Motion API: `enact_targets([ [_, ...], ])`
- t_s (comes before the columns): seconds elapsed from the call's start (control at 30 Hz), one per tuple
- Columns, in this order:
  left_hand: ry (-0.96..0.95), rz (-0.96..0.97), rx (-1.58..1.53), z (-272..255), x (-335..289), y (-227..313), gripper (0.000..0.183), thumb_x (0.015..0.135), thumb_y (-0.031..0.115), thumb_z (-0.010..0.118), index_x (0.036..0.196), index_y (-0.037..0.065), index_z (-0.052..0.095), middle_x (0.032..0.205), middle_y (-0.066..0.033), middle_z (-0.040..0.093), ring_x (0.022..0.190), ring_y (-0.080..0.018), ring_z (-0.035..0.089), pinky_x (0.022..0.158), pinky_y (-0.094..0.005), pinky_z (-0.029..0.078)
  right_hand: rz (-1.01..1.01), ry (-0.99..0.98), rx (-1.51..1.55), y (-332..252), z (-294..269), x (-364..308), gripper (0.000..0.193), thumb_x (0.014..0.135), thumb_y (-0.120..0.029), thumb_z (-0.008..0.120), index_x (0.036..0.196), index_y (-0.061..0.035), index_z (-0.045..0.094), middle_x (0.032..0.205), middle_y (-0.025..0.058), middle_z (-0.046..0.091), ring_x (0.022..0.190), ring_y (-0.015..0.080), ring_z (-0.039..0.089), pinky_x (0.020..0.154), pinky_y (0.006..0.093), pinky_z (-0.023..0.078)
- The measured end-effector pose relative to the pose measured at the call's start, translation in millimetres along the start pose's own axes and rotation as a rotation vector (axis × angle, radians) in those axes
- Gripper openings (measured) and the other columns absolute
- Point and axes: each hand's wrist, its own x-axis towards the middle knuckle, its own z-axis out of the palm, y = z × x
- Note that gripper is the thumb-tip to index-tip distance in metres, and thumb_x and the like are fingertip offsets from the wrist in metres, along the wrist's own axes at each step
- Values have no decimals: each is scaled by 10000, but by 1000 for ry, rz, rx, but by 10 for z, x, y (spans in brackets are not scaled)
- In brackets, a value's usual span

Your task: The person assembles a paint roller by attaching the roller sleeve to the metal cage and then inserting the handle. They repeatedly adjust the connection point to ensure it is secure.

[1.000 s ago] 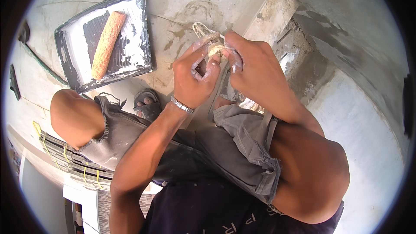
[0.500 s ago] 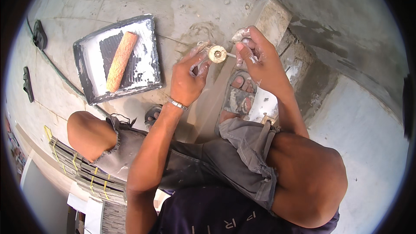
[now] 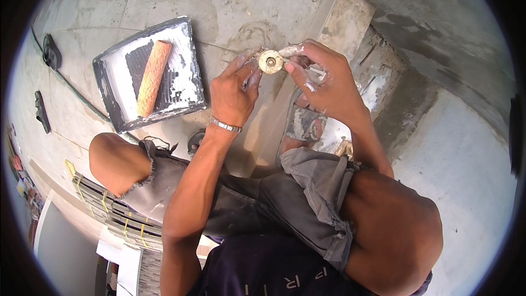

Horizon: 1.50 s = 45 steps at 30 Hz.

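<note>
Between my hands is a round, cream-coloured end cap (image 3: 270, 62) with a metal centre, seen end-on; what lies behind it is hidden. My left hand (image 3: 236, 89), white paint on its fingers and a metal band at its wrist, is closed on the cap's left side. From the right, the pinched fingertips of my right hand (image 3: 324, 79) grip the cap's edge. Part of a thin pale rod (image 3: 316, 70) shows by the right fingers. To the left, an orange paint roller sleeve (image 3: 154, 79) rests in a black paint tray (image 3: 200, 77) smeared with white paint.
A raised concrete ledge (image 3: 346, 19) stands beyond my right hand. One sandalled foot (image 3: 304, 123) is below that hand. At the far left lie a dark slipper (image 3: 51, 52), another sandal (image 3: 41, 112) and a hose (image 3: 76, 94). Strapped stacks of slabs (image 3: 109, 208) stand at lower left.
My right hand has moved left and its fingertips have come onto the cap's edge. The cap and my left hand have shifted slightly up and left in view.
</note>
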Motion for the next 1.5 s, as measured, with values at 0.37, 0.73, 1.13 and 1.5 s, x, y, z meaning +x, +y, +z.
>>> enact_targets([
  [0.37, 0, 55, 10, 49, 27, -70, 245, 828, 48, 787, 1073, 58, 791, 1236, -152, 744, 930, -372, 752, 780, -414, 622, 29, -56, 142, -61, -104, -17, 242, 1038, -123, 683, 1229, 22, 715, 1036, 57, 715, 835, 117, 642, 694, 260, 558],
  [0.73, -84, -63, -46, -45, 78, 29, 261, 850, 103, 791, 1090, 6, 755, 1195, -266, 716, 969, -454, 714, 820, -449, 603, -51, 115, 200, 59, 20, 22, 181, 1023, -159, 696, 1033, 20, 670, 857, 84, 630, 787, 147, 556, 709, 313, 460],
  [1.13, -26, -18, -96, -12, 124, 21, 363, 877, 81, 772, 1239, 85, 757, 1016, -159, 750, 609, -265, 606, 618, -342, 522, -293, 140, -29, 39, 174, 50, 142, 952, -55, 733, 1050, 47, 719, 1039, 176, 692, 903, 309, 679, 784, 368, 531],
  [1.5, -48, -55, -117, -41, 170, 80, 266, 850, 98, 781, 1093, -6, 749, 1102, -257, 731, 947, -462, 697, 817, -471, 578, -204, 256, 127, 152, 279, 0, 113, 934, 19, 733, 1043, 52, 731, 1034, 140, 701, 889, 246, 692, 778, 325, 539],
])
